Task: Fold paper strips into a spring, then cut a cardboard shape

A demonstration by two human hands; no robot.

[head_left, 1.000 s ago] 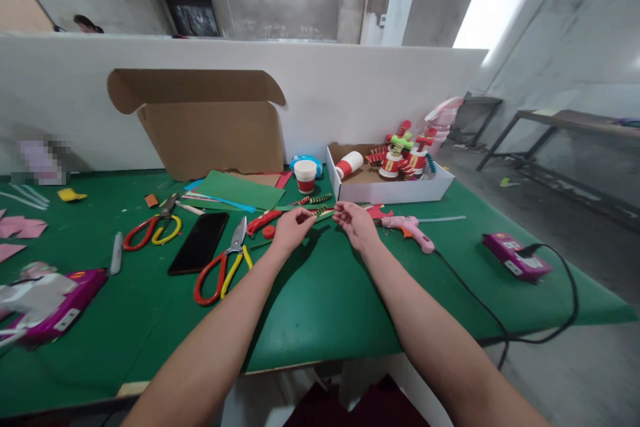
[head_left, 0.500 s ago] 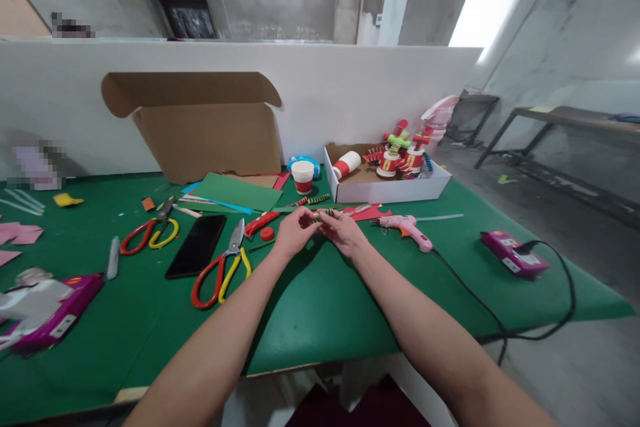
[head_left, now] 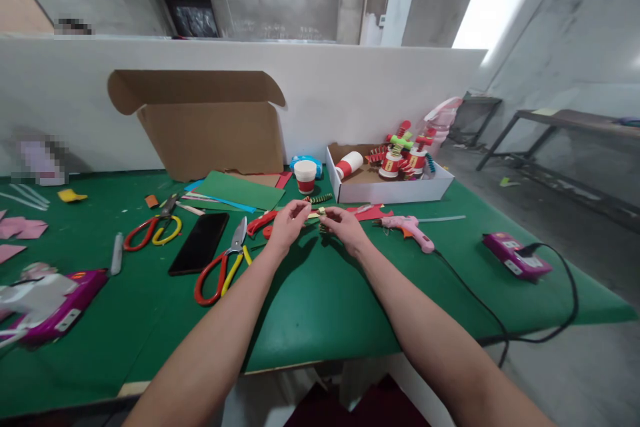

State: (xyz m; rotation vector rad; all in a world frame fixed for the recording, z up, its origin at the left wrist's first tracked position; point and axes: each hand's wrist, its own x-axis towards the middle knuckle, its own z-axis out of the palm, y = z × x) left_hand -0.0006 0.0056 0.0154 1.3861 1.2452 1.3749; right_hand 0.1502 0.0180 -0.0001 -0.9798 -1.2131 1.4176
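Between my fingertips, over the middle of the table, is a folded paper strip (head_left: 321,211) in yellow and green. My left hand (head_left: 289,225) pinches a yellowish length of it. The folded, zigzag part sits in the pinch of my right hand (head_left: 345,228); fingers partly hide it. Just behind, a green pleated paper spring (head_left: 323,198) lies on the table. A white paper cup with a red band (head_left: 305,180) stands farther back. Left of my left hand are a red-handled tool (head_left: 261,221) and large scissors (head_left: 231,252) with red and yellow handles.
A pink glue gun (head_left: 411,229) lies at right, its cord running to a purple power box (head_left: 515,255). A white box (head_left: 393,193) holds decorated cups. Left are a black phone (head_left: 199,244), more scissors (head_left: 161,220), and green paper (head_left: 243,191) before a cardboard box (head_left: 210,137).
My hands have moved slightly apart, and more of the yellow strip shows between them. The whole view has shifted a little.
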